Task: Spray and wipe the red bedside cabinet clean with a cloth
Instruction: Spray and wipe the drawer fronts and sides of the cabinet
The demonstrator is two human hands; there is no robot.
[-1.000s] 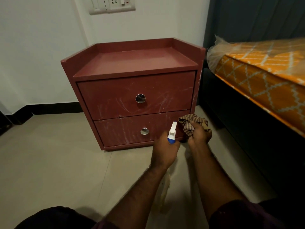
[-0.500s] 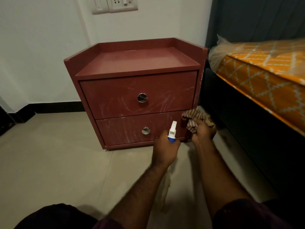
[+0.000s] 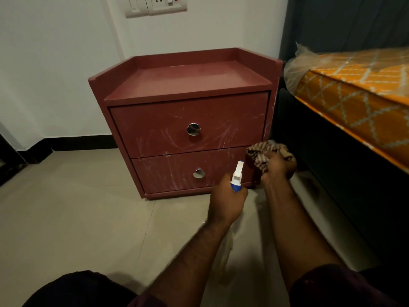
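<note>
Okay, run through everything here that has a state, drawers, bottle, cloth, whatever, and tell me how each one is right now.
Top drawer: closed, white streaks on front.
Bottom drawer: closed, streaked too.
Spray bottle: upright, gripped by left hand.
Cloth: bunched in right hand, by the cabinet lower right corner.
Mattress: wrapped in clear plastic.
</note>
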